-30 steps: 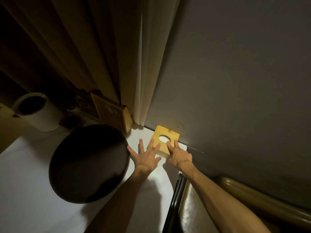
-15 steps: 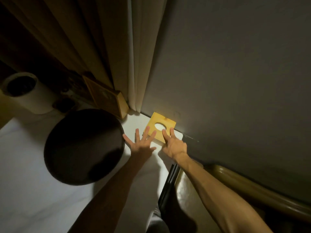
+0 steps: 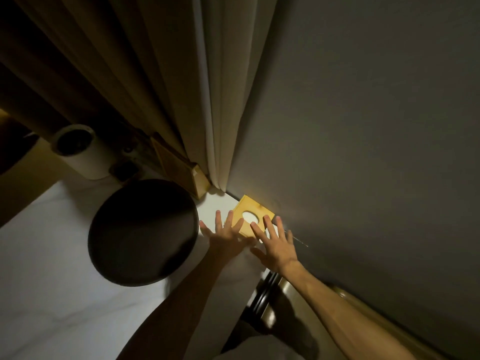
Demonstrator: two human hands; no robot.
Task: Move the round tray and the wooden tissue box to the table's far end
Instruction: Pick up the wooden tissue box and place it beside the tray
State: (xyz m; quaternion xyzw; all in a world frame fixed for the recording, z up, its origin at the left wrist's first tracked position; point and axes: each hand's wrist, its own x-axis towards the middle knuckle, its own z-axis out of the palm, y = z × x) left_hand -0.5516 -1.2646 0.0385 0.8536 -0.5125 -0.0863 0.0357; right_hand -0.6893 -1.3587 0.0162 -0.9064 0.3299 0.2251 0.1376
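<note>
**Tissue box at wall corner, both hands spread over it; round tray alongside**

The wooden tissue box (image 3: 253,215) lies flat on the white table (image 3: 39,268) at its far right corner, its far edge against the grey wall (image 3: 363,126). The round opening in its top faces up.

The left hand (image 3: 226,236) is spread flat, fingers splayed; its fingertips reach the near left edge of the box. The right hand (image 3: 276,244) is also spread, palm down, with fingers lying over the near right part of the box beside the opening. Neither hand is closed around anything. Whether the palms press on the table cannot be told.

The round tray (image 3: 142,231), dark and flat, rests on the table just left of the left hand, apart from the box. Behind it a wooden frame (image 3: 179,168) leans near the curtain (image 3: 161,74). A white cylinder (image 3: 80,150) stands at the far left. A dark chair back (image 3: 262,297) sits below the right forearm.
</note>
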